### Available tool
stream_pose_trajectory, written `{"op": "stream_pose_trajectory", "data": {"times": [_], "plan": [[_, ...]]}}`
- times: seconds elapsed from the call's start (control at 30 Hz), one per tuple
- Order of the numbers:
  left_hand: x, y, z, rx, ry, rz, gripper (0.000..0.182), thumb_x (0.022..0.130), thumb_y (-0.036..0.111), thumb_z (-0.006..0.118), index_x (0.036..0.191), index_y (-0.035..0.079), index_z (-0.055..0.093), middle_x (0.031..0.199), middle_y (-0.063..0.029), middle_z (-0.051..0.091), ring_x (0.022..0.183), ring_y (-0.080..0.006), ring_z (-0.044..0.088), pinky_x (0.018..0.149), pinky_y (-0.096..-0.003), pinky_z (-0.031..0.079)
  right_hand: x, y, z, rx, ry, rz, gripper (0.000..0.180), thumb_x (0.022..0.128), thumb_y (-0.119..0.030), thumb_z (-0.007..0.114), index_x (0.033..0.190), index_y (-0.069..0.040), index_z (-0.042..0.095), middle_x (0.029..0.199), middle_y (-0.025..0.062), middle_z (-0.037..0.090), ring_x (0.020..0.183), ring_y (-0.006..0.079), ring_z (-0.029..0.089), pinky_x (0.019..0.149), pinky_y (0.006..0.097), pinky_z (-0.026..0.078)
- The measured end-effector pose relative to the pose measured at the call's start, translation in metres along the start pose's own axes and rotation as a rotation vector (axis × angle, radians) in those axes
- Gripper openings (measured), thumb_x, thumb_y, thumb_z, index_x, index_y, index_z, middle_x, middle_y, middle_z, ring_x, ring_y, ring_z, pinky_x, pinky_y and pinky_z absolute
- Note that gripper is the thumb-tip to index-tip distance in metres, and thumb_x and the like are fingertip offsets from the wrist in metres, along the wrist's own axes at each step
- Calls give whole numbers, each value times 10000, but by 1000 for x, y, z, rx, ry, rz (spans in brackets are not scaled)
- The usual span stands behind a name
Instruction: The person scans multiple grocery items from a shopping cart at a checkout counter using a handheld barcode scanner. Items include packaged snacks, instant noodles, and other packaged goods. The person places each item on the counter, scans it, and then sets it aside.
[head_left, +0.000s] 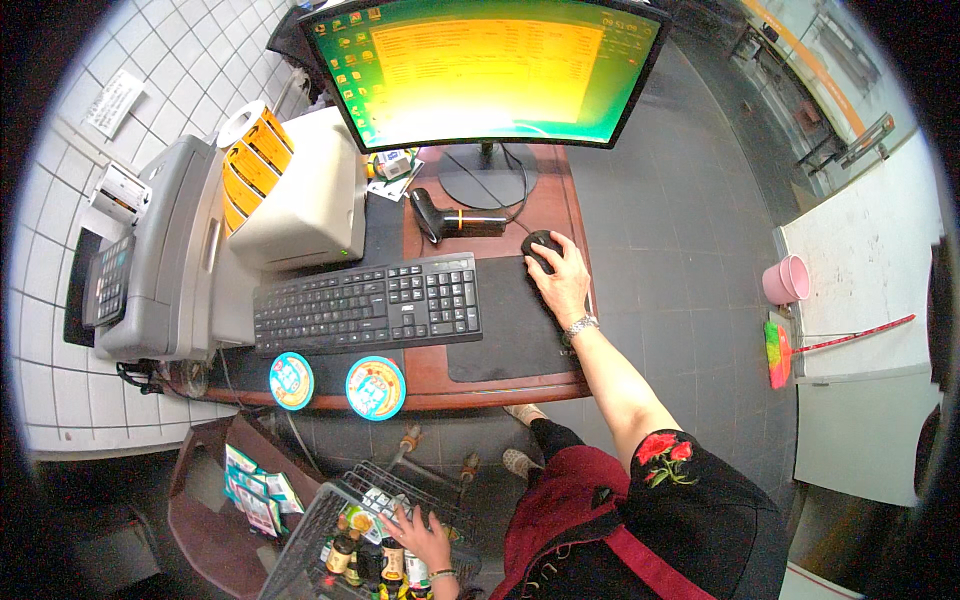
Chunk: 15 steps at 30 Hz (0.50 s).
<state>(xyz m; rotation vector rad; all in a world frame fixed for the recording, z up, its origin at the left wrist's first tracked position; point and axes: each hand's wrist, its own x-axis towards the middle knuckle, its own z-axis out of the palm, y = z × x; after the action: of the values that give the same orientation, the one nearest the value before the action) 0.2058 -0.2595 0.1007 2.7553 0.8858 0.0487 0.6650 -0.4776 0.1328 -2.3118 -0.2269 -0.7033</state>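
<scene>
On the desk's right side, my right hand (560, 279) rests over a black computer mouse (538, 246), with the fingers curved around it. My left hand (421, 538) is low, with its fingers spread above the goods in a grey wire shopping cart (311, 517). Dark bottles with labels (340, 553) and a white printed package (365, 521) lie near its fingers. Whether the fingertips touch them is unclear. A black keyboard (367, 301) lies left of the mouse. Beyond it, a black handheld barcode scanner (457, 220) lies below the lit monitor (487, 75).
Two round lidded cups (375, 388) stand at the front edge of the wooden desk (517, 393). A beige label printer (304, 202), an orange label roll (259, 161) and a grey machine (169, 262) fill the left. Packets (259, 487) sit in a brown bin (202, 517).
</scene>
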Motion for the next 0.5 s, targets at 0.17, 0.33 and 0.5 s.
{"op": "stream_pose_trajectory", "data": {"times": [0.17,0.33,0.5], "plan": [[0,1,3,-9,39,-18,222,773,130,621,954,5,652,1305,-171,466,1369,-452,169,1087,-580,206,0,0,0,0,9,0,281,707,-240,753,975,-168,706,1200,105,568,1042,291,579,844,370,498],[1,0,7,-16,89,-55,168,762,61,596,910,13,659,1252,-143,520,1369,-427,207,1090,-540,237,0,0,0,-21,-8,-3,295,717,-256,744,994,-165,697,1210,102,565,1046,284,580,842,370,498],[3,4,5,-70,106,-70,145,777,34,576,888,9,665,1240,-142,532,1369,-425,210,1089,-537,239,-1,-1,0,-26,-15,2,308,716,-259,745,1006,-167,695,1220,108,563,1061,279,580,854,370,497]]}}
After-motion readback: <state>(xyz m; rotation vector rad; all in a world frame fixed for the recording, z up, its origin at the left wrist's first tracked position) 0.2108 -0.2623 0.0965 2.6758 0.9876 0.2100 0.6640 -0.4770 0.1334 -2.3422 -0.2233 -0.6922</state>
